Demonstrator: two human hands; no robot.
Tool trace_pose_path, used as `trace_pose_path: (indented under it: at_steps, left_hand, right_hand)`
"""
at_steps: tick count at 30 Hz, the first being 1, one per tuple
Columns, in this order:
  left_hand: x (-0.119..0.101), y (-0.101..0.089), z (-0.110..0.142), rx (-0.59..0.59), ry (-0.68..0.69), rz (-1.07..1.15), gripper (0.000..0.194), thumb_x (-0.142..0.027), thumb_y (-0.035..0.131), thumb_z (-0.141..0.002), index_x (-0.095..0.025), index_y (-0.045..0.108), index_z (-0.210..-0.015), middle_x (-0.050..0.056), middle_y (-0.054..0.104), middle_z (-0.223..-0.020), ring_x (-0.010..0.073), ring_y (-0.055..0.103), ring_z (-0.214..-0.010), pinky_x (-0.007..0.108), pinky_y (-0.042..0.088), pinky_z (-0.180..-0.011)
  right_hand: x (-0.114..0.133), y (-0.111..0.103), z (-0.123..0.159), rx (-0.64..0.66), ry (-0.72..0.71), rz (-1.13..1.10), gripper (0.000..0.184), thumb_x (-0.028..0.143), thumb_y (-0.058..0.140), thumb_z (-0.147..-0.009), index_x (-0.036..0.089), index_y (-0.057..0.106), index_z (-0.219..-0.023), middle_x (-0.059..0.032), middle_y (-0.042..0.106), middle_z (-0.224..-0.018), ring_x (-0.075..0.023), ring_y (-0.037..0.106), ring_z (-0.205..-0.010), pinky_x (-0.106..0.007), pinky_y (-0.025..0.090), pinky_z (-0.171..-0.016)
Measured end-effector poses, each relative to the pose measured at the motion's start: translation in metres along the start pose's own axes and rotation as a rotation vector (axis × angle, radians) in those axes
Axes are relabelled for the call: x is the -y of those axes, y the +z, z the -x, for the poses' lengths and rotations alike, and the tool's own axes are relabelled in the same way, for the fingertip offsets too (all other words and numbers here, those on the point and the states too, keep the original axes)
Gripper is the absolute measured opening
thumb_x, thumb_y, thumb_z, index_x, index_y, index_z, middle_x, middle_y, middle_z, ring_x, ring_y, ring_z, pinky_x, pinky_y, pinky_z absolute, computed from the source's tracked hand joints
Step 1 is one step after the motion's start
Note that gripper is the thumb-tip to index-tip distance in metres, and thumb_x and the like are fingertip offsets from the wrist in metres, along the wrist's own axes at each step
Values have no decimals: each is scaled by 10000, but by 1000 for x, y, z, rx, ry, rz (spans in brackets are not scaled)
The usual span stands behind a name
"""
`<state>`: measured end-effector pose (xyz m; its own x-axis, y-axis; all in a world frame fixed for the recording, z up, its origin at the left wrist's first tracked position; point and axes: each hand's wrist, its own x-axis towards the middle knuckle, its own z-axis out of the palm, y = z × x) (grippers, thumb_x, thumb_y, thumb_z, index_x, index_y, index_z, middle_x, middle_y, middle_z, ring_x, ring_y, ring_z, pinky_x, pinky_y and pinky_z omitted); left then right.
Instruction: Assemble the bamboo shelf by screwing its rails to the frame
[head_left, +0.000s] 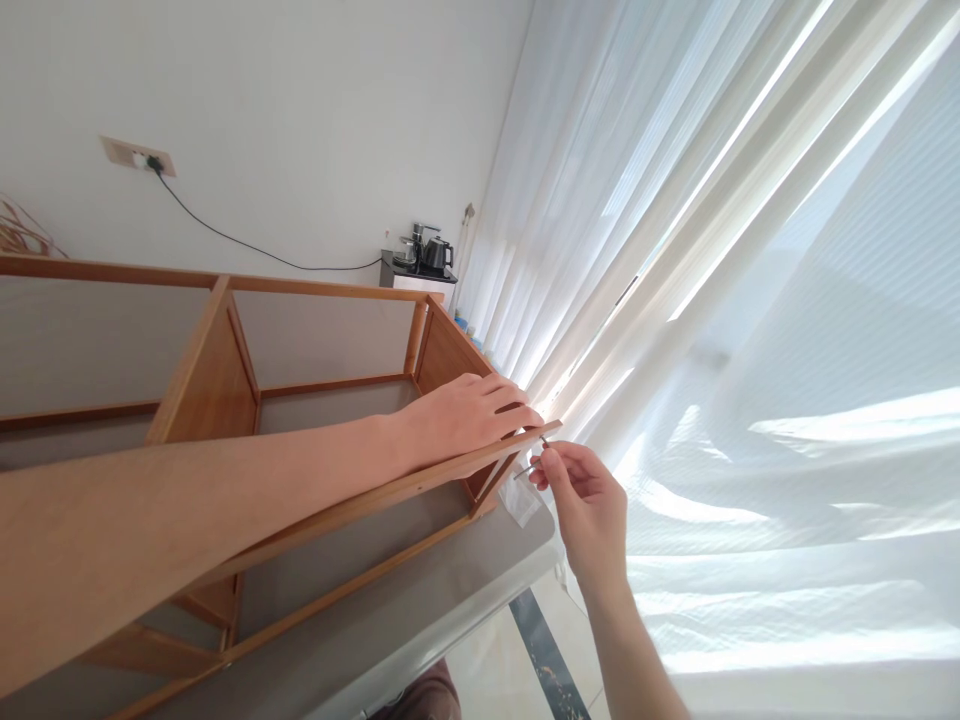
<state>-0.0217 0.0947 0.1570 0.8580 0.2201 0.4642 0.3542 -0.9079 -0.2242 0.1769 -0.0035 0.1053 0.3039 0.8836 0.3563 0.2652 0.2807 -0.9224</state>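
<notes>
A wooden shelf frame [420,490] of slim brown bars and panels stretches across the left and middle of the view. My left hand [472,415] reaches over its front bar and grips the right end near the corner, fingers bent over the side; the thumb is mostly hidden. Just outside that corner, my right hand [585,490] pinches a thin metal hex key [526,470] between thumb and fingers. One end of the key meets the tip of the bar; my fingers cover part of it.
The frame lies on a grey-topped surface with a pale rounded edge [551,550]. White curtains [750,350] hang close on the right. At the back, a small cabinet [420,285] carries a black kettle [437,253], and a cord [262,250] runs to a wall socket [120,152].
</notes>
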Motion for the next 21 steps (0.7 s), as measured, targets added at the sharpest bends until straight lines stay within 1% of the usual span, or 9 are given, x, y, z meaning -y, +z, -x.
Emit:
trace_pose_path:
  at_steps: [2,4,5,7,10,14,17,19,21]
  left_hand:
    - [0,0,0,4,-9,3,340,-224,479,-1022,-218,552,-1353,98,651,-1308,244,563,-1269,374,488,-1015]
    - [0,1,0,4,-1,0,345,-221,475,-1020,-215,545,-1358,98,650,-1310,243,557,-1275,373,482,-1024]
    - [0,1,0,0,3,1,344,-220,474,-1020,-213,544,-1356,99,651,-1306,244,559,-1270,375,484,-1019]
    - [0,1,0,-14,6,5,324,-228,473,-1023,-209,554,-1336,101,656,-1285,250,577,-1245,381,502,-982]
    - [0,1,0,-36,0,4,298,-246,483,-1023,-203,567,-1306,103,658,-1262,256,598,-1218,375,525,-928]
    - [0,0,0,-24,-6,0,310,-228,510,-1003,-201,559,-1308,107,642,-1304,257,582,-1245,369,522,-942]
    - [0,0,0,-13,2,4,303,-235,487,-1019,-195,558,-1311,107,645,-1301,260,581,-1247,388,518,-967]
    - [0,2,0,-27,10,-2,298,-227,486,-1021,-196,562,-1307,104,652,-1284,259,586,-1244,395,513,-982]
    - [0,3,0,-46,9,-19,306,-212,498,-1014,-206,562,-1313,99,657,-1269,257,588,-1241,393,512,-981]
  right_hand:
    - [1,7,0,23,90,-241,264,434,777,-878,250,652,-1020,5,729,-779,-146,668,-682,-297,561,-701]
    - [2,12,-1,56,152,-428,247,419,790,-866,258,646,-986,24,698,-767,-129,657,-694,-279,565,-720]
    - [3,14,-1,67,178,-483,228,416,788,-865,253,659,-957,22,685,-777,-125,655,-711,-274,570,-732]
    - [2,16,-3,62,213,-524,216,427,781,-862,240,696,-927,8,677,-808,-128,655,-733,-279,584,-747]
    - [-2,16,-5,44,205,-501,258,450,799,-833,231,726,-947,-18,713,-858,-142,670,-732,-303,597,-734]
    - [-10,14,-7,34,132,-440,325,429,861,-764,226,726,-978,-19,760,-837,-147,685,-699,-329,596,-752]
    - [-15,12,-8,40,86,-387,316,436,851,-784,226,719,-980,-3,754,-762,-155,702,-706,-346,596,-785]
    - [-17,12,-9,41,42,-329,299,454,823,-816,227,714,-976,-1,746,-729,-171,716,-719,-360,599,-784]
    - [-17,12,-10,-8,-33,-218,282,472,792,-844,220,718,-950,-11,746,-730,-185,719,-708,-366,602,-747]
